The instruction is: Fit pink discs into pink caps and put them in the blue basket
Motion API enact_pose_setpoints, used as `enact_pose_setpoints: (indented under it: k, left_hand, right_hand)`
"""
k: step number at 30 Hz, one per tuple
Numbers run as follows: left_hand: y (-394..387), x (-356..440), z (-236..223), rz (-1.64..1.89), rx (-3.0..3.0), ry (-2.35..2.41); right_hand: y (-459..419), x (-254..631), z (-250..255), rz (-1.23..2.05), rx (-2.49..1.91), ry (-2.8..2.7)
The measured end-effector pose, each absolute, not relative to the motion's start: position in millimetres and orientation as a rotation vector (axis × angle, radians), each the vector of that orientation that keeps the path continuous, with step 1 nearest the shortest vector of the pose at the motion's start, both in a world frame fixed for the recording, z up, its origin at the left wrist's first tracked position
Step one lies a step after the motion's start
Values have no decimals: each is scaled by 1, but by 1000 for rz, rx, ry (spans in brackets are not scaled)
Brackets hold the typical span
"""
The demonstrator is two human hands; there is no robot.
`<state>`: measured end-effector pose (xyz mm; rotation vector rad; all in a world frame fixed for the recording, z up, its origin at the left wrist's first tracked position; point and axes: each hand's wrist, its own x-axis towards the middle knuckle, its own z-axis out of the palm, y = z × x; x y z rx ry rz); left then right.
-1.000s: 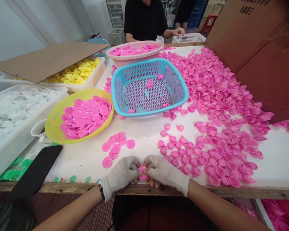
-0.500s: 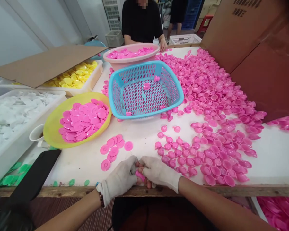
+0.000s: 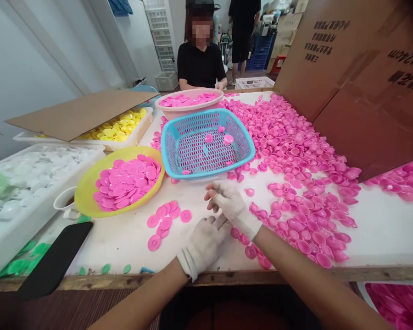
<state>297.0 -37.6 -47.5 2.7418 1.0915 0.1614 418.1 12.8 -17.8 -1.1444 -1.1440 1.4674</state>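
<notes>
My right hand (image 3: pixel 231 205), in a white glove with bare fingertips, is raised in front of the blue basket (image 3: pixel 208 174). Its fingers are loosely bent and apart, with nothing visible in them. Lower down, my gloved left hand (image 3: pixel 206 243) reaches to the right under it, fingers stretched out and their tips partly hidden. Several small pink spool-like pieces (image 3: pixel 228 139) lie in the basket. Pink cup-shaped pieces (image 3: pixel 275 214) are scattered beside my right wrist. Left of my hands lies a group of flat pink discs (image 3: pixel 165 223).
A yellow bowl (image 3: pixel 86 211) holds pink discs. White trays (image 3: pixel 64 195) with white and yellow pieces stand left. A black phone-like slab (image 3: pixel 57 259) lies near the front edge. Behind a pink basin (image 3: pixel 189 109) sits a person (image 3: pixel 201 66). A large carton (image 3: pixel 361 119) stands right.
My hands have parted from around a small pink piece. The right moved up towards the basket, which shows one more pink piece; the left moved right. The view has tilted up.
</notes>
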Motion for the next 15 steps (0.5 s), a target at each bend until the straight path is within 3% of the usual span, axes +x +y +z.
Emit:
enact_pose_setpoints:
  k: [3,8,15]
  left_hand:
    - [-43,299,-47,67,2809,1143]
    - [-69,256,-42,31,2718,1221]
    - [-86,226,-46,563,2119,1441]
  right_hand:
    - [19,397,-41,1390,-1349,-1547]
    - [26,372,-55,853,-1302,-2430]
    - [20,381,-46,818,-1264,-2533]
